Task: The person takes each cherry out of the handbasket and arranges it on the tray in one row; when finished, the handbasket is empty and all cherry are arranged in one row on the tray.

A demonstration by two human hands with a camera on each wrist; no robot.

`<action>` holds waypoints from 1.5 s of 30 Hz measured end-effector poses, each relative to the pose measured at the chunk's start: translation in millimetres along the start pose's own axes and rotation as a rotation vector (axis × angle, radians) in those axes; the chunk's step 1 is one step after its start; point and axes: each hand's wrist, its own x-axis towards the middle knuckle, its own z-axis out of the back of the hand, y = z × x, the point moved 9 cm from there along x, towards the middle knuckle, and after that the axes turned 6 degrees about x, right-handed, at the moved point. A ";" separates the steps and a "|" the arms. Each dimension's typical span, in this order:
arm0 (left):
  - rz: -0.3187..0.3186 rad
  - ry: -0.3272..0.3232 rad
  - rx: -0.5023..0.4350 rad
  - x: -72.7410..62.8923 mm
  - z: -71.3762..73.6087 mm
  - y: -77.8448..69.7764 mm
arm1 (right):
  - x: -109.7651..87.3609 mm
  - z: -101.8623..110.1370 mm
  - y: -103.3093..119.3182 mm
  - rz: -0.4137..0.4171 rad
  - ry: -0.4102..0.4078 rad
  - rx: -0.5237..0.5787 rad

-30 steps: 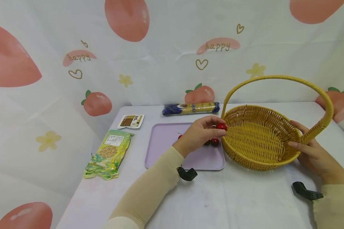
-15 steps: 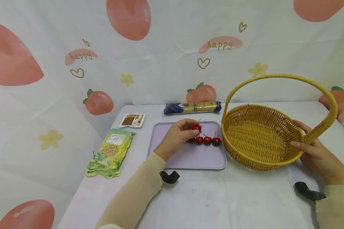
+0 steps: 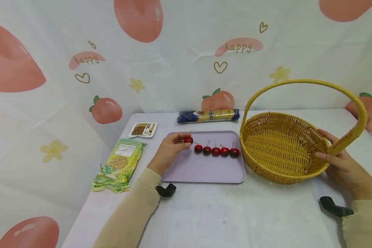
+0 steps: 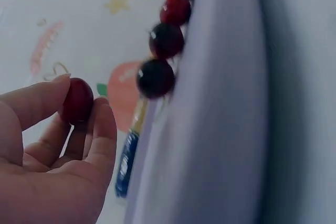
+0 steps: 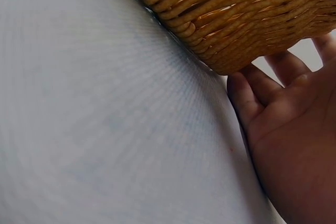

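My left hand pinches a dark red cherry between thumb and fingertips, over the left part of a lilac tray. To its right, several cherries with thin stems lie in a row that runs toward the tray's right edge. In the left wrist view the pinched cherry shows clear of the row. My right hand holds the right side of a yellow wicker basket, thumb over the rim and fingers outside. The inside of the basket shows only woven bottom and walls.
The basket's tall handle arches above it, right of the tray. A blue and yellow packet lies behind the tray. At the left are a small white and brown packet and a green and yellow bag.
My left hand has moved left with the cherry, from the basket's left rim across the tray to the left end of the row. The right hand stays on the basket.
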 end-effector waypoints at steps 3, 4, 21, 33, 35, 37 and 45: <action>0.061 -0.041 0.048 0.0 10.0 15.9 | -1.2 -0.9 -1.4 -0.002 0.005 0.004; 0.074 -0.048 0.070 0.1 11.9 20.2 | -1.7 -1.0 -1.9 -0.005 0.004 0.003; 0.033 -0.004 0.329 1.8 6.4 26.4 | -2.3 2.0 -1.5 -0.004 -0.001 0.013; 0.012 -0.005 0.443 2.9 0.1 27.4 | -0.9 3.0 -3.0 -0.028 0.015 0.024; 0.019 -0.006 0.456 3.5 1.1 27.6 | 0.6 2.4 -3.6 -0.026 0.018 0.026; 0.026 -0.006 0.468 3.4 2.5 28.2 | 2.3 1.4 -4.6 -0.019 0.020 0.043; 0.042 -0.003 0.467 2.1 4.4 32.5 | 10.3 -3.0 3.9 0.043 0.067 0.034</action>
